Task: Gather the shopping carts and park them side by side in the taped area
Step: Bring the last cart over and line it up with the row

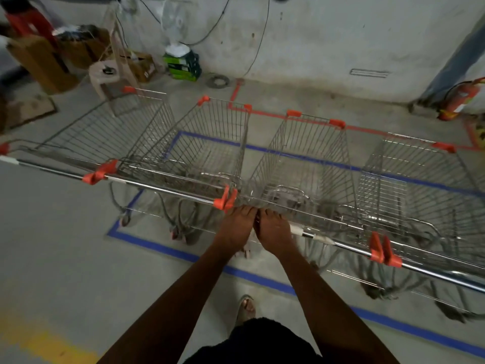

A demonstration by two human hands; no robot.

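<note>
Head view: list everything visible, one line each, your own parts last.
shopping carts: four, silver wire with orange trim, side by side across the middle
blue tape: one outline, blue, on the floor around the carts
red tape: one line, red-orange, on the floor beyond the carts
yellow marking: one, yellow, floor at bottom left
plastic chair: one, beige, behind the left cart
green boxes: one stack, green, against the wall
fan: one, white, on the green boxes
cardboard boxes: several, brown, top left
fire extinguisher: one, red, far right
left hand: on the cart handles, centre
right hand: beside the left hand
</note>
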